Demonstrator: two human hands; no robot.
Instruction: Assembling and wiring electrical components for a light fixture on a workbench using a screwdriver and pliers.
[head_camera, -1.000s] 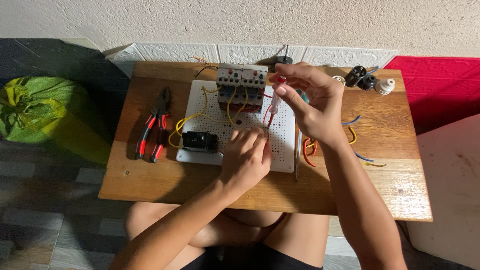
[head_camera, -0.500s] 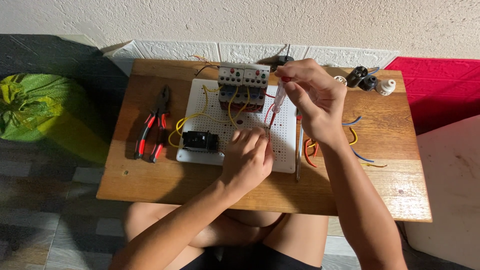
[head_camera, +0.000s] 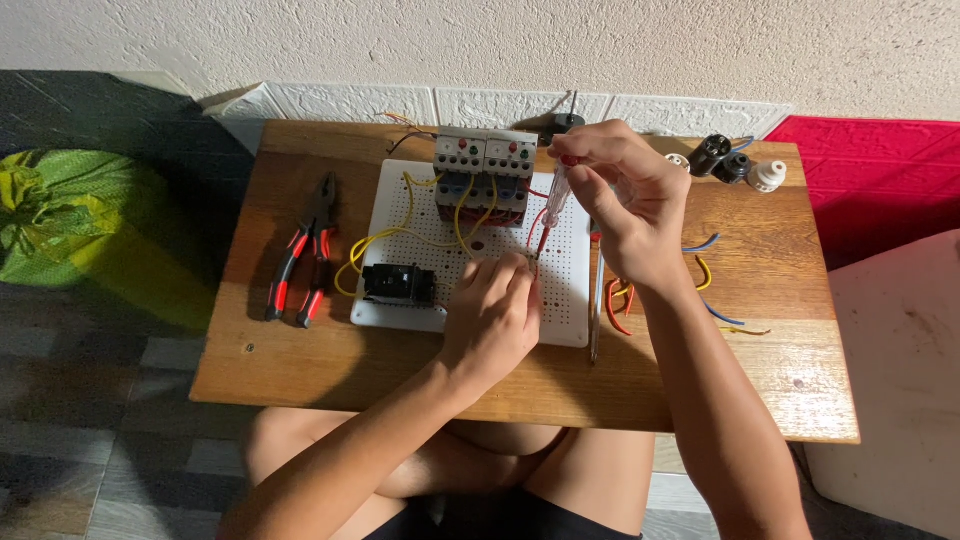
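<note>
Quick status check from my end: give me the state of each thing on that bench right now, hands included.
Left hand: resting on the white perforated board, fingers pinched at a wire.
Right hand: raised, gripping a screwdriver with its tip angled down to the board.
Contactor block: mounted on the board, yellow wires attached.
Black switch: mounted, wired.
Pliers: lying unused, handles slightly apart.
Loose wire offcuts: scattered on the wooden table.

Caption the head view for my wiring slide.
Right hand holds screwdriver over perforated board; left hand steadies it.
</note>
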